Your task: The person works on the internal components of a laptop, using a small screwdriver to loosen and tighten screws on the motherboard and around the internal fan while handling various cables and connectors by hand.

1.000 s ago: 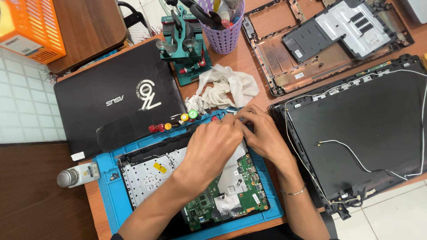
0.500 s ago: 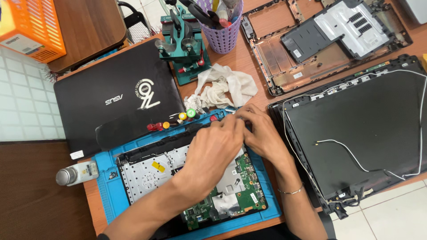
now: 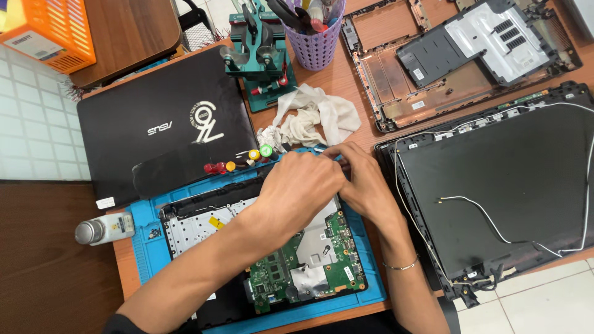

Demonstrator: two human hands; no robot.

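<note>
Barely anything has shifted: your left hand (image 3: 303, 185) and right hand (image 3: 365, 182) stay curled together, fingertips pinching something I cannot make out, at the far edge of the opened laptop base (image 3: 291, 260), steadied on the blue mat (image 3: 142, 216) beneath your wrists.

Barely any change in the last second: left hand (image 3: 303, 185) slid a touch toward the top right corner of the opened laptop (image 3: 291, 260) on the blue mat (image 3: 145, 226), now pressed closer against the right hand (image 3: 365, 182). Fingertips of both bunched tighter at that corner. View drifted slightly, nothing else.
</note>
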